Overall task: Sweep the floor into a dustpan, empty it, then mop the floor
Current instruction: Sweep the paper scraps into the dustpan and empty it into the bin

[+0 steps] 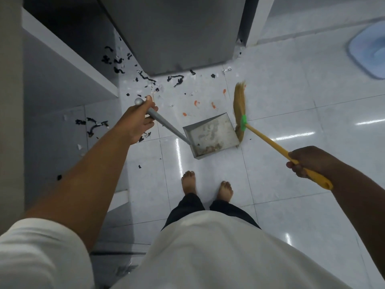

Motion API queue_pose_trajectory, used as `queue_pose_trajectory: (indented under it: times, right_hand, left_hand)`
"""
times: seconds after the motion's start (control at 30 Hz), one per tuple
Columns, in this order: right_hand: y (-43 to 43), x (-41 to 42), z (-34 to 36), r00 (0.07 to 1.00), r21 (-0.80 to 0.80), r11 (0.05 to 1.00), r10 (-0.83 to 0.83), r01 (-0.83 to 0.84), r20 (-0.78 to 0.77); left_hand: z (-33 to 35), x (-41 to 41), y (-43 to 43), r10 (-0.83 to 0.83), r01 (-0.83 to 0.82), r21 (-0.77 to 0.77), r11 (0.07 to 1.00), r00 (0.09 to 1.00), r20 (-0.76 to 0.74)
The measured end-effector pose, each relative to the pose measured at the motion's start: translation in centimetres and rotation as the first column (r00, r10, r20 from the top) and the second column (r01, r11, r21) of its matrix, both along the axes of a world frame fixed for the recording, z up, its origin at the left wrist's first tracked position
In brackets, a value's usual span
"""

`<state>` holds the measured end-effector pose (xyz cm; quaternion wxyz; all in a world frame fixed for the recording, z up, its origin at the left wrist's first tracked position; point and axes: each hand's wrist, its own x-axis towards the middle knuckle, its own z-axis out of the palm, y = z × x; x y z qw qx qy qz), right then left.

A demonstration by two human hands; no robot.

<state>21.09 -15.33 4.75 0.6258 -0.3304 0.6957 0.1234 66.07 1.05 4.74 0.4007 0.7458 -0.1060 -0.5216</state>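
My left hand (138,119) grips the long grey handle of a metal dustpan (210,135) that rests on the white tiled floor (291,113) ahead of my bare feet. A little brown dirt lies at the pan's near edge. My right hand (306,161) holds the yellow handle of a straw broom (240,107). Its bristles stand against the pan's right side. Black scraps (176,78), white paper bits and orange bits (196,103) lie scattered beyond and left of the pan.
A grey cabinet or appliance (177,34) stands straight ahead, with debris along its base. A white shelf unit (68,59) fills the left side. A pale blue basin (368,51) sits on the floor at the far right.
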Motion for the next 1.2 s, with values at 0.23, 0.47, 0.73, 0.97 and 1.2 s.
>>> queue_pose_trajectory:
  times: [0.23,0.47,0.73,0.97,1.2]
  right_hand:
    - [0.9,2.0,-0.6,0.998,-0.024,1.000,0.014,-0.016,-0.059]
    - [2.1,3.6,-1.0,0.997,-0.031,1.000,0.000,-0.002,-0.074]
    - [3.0,4.0,-0.4,0.995,-0.106,0.993,0.041,-0.051,-0.089]
    - [2.5,1.7,0.4,0.987,-0.146,0.987,0.043,-0.066,-0.158]
    - [2.2,0.8,1.4,0.989,-0.163,0.987,-0.018,-0.007,-0.150]
  left_hand:
    - [-0.3,1.9,0.2,-0.010,0.009,-0.026,1.000,0.999,-0.037]
    - [-2.0,2.7,0.5,0.029,-0.030,-0.023,0.999,0.998,-0.049]
    - [-3.3,3.0,0.8,0.042,-0.042,-0.007,0.999,0.999,-0.032]
    - [-3.4,3.9,1.1,0.064,-0.065,0.029,0.997,0.998,0.021]
    - [-3.9,4.0,0.5,0.108,-0.108,-0.006,0.994,0.992,0.070]
